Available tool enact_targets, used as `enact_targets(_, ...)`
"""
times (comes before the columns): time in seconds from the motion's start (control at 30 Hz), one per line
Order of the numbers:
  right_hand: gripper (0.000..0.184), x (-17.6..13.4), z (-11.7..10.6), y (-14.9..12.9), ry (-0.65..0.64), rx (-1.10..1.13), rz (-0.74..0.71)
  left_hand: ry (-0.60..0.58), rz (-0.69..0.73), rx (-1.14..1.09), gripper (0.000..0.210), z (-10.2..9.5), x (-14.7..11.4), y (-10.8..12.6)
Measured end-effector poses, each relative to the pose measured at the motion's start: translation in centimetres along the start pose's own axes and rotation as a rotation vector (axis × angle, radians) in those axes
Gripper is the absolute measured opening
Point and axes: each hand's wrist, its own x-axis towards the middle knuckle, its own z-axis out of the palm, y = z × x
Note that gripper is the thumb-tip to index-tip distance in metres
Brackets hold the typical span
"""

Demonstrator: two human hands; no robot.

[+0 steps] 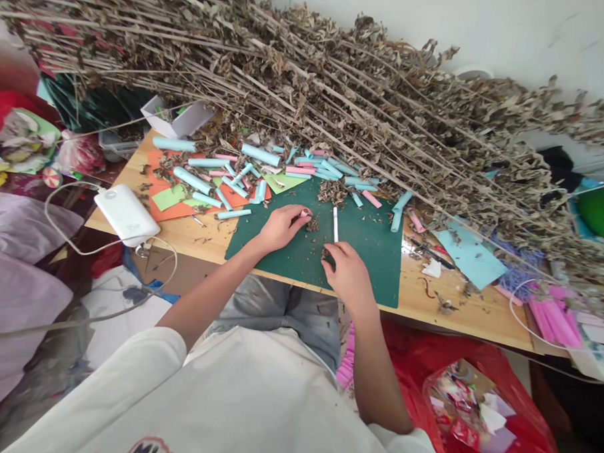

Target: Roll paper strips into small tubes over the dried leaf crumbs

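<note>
My left hand is closed on a small pink paper tube, whose open end shows dry leaf bits. Just beside that end lies a crumbled leaf heap on the green cutting mat. My right hand is bent over the mat, with crumbled dry leaf at its fingertips. A thin white stick stands out from beside its fingers; whether the hand grips it is partly hidden. Farther back on the mat rests a larger leaf clump.
Rolled blue paper tubes and pink ones lie scattered along the back. A great bundle of dried stalks overhangs the desk. A white power bank with a cable is at left. A red plastic bag of scraps hangs at right.
</note>
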Motion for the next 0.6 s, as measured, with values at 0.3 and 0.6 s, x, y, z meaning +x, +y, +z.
enact_targets(0.3,0.027,1.9,-0.1,1.2,-0.026,-0.138,-0.112,0.004,0.004,0.0,0.027,0.0,-0.1,0.0)
enact_targets(0.6,0.021,2.3,1.2,1.3,0.124,0.117,-0.059,-0.004,0.003,0.004,0.026,0.1,0.0,-0.1)
